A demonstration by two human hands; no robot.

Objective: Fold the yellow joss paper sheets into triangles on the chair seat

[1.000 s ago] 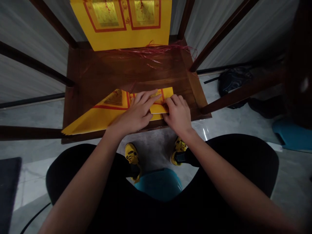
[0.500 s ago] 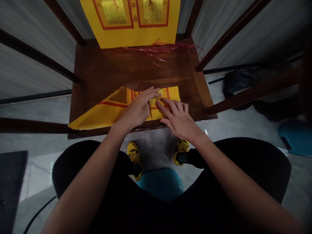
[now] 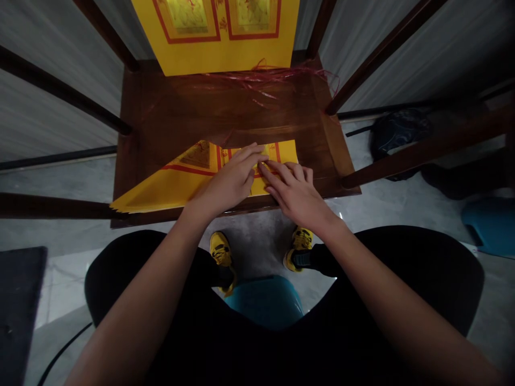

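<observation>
Yellow paper (image 3: 169, 187) with red borders and printed panels lies along the near edge of a brown wooden surface (image 3: 193, 110). Its left part is folded into a long slanting point. My left hand (image 3: 231, 177) rests flat on the middle of the paper, fingers stretched to the right. Beside it, my right hand (image 3: 295, 187) lies on the right part of the paper with its fingers spread. The fingertips of both hands come close together, and what is under them is hidden.
Larger yellow paper (image 3: 225, 56) with two framed panels lies at the back. Red plastic strings (image 3: 257, 80) are strewn in front of it. Dark wooden legs (image 3: 362, 59) rise around the surface. A dark backpack (image 3: 398, 136) and a blue stool (image 3: 493, 225) stand at the right.
My right hand's thumb has drawn in closer to its fingers, and its fingertips sit nearer my left hand. The view has shifted slightly. The paper stays in place.
</observation>
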